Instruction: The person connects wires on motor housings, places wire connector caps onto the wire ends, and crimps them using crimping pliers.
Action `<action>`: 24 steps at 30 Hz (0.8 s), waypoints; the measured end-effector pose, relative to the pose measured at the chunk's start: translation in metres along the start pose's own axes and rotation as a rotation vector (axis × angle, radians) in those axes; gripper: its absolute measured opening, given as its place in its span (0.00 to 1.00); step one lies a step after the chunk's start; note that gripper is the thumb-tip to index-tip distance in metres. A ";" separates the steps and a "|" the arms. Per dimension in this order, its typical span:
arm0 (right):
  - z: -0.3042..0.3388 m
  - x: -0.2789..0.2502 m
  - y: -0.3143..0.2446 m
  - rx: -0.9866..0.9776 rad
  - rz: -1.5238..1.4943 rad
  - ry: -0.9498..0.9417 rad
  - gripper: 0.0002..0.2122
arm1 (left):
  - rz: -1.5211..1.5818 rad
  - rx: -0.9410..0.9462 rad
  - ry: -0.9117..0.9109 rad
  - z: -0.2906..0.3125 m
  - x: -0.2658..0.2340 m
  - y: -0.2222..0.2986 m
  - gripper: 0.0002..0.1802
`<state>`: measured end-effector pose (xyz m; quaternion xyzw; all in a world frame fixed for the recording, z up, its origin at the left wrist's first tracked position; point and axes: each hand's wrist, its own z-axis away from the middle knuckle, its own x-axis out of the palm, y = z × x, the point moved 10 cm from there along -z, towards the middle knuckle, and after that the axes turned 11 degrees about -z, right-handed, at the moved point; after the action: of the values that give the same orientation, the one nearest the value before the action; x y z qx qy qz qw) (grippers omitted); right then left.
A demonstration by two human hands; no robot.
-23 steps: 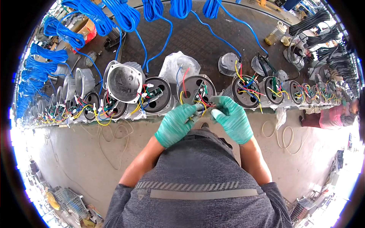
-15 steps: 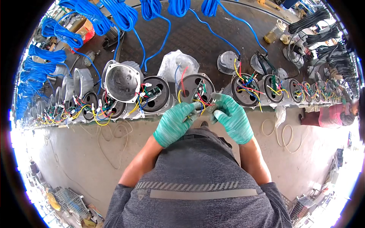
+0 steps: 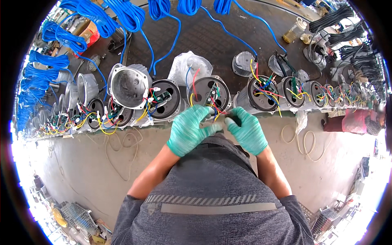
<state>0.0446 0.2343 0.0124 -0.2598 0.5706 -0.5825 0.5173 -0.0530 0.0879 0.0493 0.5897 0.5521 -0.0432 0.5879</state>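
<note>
And there was the L hand (image 3: 188,131), green-gloved, just below ctr of frame, thumb and fingers apart, fingertips right by the near edge of the round motor housing (image 3: 199,90)! That housing sat mid-frame, wired face up, w/ a green circuit board (image 3: 213,93) on it and red + blue wires sticking up at its L side. R hand (image 3: 248,131), same glove, came in from lower R, fingers curled at the ends of thin red wires (image 3: 221,111); couldn't tell if they were clamped on them. Behind: clear plastic wrap (image 3: 190,70) on the dark bench (image 3: 228,45). Blue cable coils (image 3: 124,14) filled upper L, black cable coils (image 3: 332,19) upper R.
</note>
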 end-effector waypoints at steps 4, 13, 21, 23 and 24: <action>-0.001 0.013 0.005 -0.016 -0.090 -0.033 0.15 | -0.065 -0.079 -0.028 0.004 0.007 -0.017 0.10; -0.003 0.016 0.002 0.071 -0.057 -0.091 0.16 | 0.275 -0.290 -0.085 0.025 0.010 -0.044 0.12; 0.001 0.020 0.003 0.097 -0.059 -0.116 0.15 | 0.468 -0.335 -0.115 0.039 0.003 -0.056 0.15; 0.001 0.026 0.003 0.090 -0.084 -0.140 0.15 | 0.469 -0.329 -0.093 0.040 -0.001 -0.057 0.15; 0.000 0.027 -0.001 0.021 -0.043 -0.127 0.14 | 0.471 -0.320 -0.074 0.040 -0.003 -0.057 0.15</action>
<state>0.0357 0.2101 0.0059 -0.3030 0.5245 -0.5819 0.5427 -0.0703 0.0394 0.0028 0.5993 0.3778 0.1608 0.6872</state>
